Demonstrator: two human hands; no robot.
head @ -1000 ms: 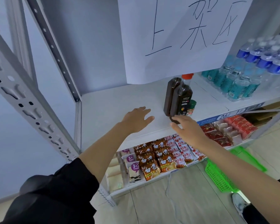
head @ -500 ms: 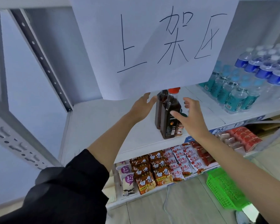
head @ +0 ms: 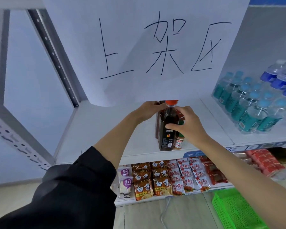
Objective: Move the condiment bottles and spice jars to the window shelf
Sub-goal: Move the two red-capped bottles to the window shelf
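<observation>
On the white shelf point(head: 106, 129) stands a tall dark sauce bottle with a red cap point(head: 165, 134). A second dark bottle point(head: 156, 128) stands just behind it on the left, its top hidden. A small spice jar with a green lid point(head: 178, 142) sits at the front bottle's right. My left hand point(head: 148, 109) curls around the upper part of the rear bottle. My right hand point(head: 190, 126) wraps the front bottle, thumb on its face and fingers behind its shoulder, covering the jar's lid.
A large handwritten paper sign point(head: 155, 47) hangs over the shelf down to the bottle caps. Packs of water bottles point(head: 254, 109) fill the shelf's right. Snack packets point(head: 163, 179) line the lower shelf. A green basket point(head: 234, 210) lies on the floor. A perforated steel upright point(head: 56, 60) stands left.
Both hands rose from the shelf's front edge and closed in on the bottles from either side. They were open around the bottles half a second ago and now hold them.
</observation>
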